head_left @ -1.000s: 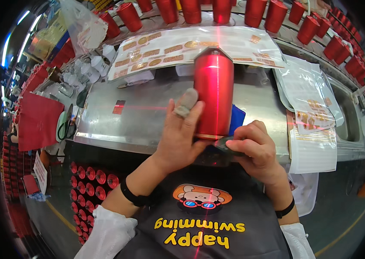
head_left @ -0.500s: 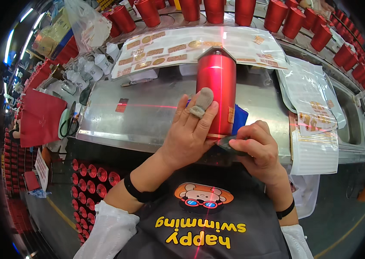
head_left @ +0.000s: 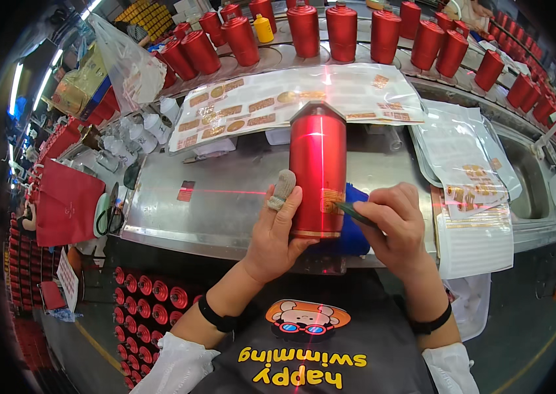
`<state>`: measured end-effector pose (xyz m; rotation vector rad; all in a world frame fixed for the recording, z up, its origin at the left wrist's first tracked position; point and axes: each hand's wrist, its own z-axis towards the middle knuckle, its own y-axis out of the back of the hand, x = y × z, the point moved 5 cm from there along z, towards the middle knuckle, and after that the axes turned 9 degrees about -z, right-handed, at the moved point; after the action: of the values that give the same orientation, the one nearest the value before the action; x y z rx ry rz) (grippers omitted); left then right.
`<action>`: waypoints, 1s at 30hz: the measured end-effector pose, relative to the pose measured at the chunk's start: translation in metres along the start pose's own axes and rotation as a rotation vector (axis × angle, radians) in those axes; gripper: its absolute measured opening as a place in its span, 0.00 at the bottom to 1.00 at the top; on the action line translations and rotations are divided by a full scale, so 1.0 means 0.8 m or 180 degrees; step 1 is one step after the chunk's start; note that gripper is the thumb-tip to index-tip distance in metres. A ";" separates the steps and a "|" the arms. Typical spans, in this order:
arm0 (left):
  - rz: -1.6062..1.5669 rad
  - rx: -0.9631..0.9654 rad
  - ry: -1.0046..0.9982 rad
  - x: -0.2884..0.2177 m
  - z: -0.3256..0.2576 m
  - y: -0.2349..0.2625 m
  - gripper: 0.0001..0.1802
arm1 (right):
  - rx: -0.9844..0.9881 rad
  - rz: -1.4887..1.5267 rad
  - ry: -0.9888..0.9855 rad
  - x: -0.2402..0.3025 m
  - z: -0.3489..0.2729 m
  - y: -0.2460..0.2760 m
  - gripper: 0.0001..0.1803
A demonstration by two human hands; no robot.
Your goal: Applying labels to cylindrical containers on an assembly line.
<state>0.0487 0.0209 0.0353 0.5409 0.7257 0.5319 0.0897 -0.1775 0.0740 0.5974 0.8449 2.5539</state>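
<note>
A tall red metal bottle (head_left: 317,167) stands upright on a steel worktable (head_left: 225,203). My left hand (head_left: 276,230) grips its lower left side; a cloth finger cot covers the index finger. My right hand (head_left: 393,226) holds a thin dark green tool (head_left: 355,213) whose tip touches a small gold label (head_left: 332,199) low on the bottle's right side. A blue cloth (head_left: 351,226) lies behind the bottle's base. A red laser cross runs across the table and up the bottle.
Clear sheets of gold stickers (head_left: 291,98) lie beyond the bottle, more sheets (head_left: 468,164) at the right. A row of red bottles (head_left: 343,29) lines a conveyor at the back. Scissors (head_left: 108,213) and a red bag (head_left: 64,203) sit left; red cans (head_left: 153,295) are stacked below.
The bottle has been brought lower and set closer to me. My left hand slid down its side; my right hand moved the tool onto the gold label.
</note>
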 end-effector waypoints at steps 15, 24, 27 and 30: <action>-0.0299 0.0064 0.0641 0.002 -0.009 0.002 0.43 | 0.0353 0.1319 -0.0714 -0.019 -0.023 -0.003 0.16; -0.0509 0.0068 0.0780 0.025 -0.020 -0.006 0.45 | 0.0054 0.0485 -0.0216 -0.008 -0.025 -0.001 0.21; -0.0512 0.0074 0.0788 0.029 -0.022 -0.007 0.45 | -0.0085 -0.0006 0.0188 0.009 -0.019 0.003 0.18; -0.0502 0.0135 0.0725 0.027 -0.019 -0.005 0.44 | 0.0018 -0.0372 0.0415 0.023 -0.008 0.010 0.15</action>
<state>0.0519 0.0356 0.0132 0.4619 0.9897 0.4355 0.0696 -0.1777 0.0796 0.3746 0.9031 2.5058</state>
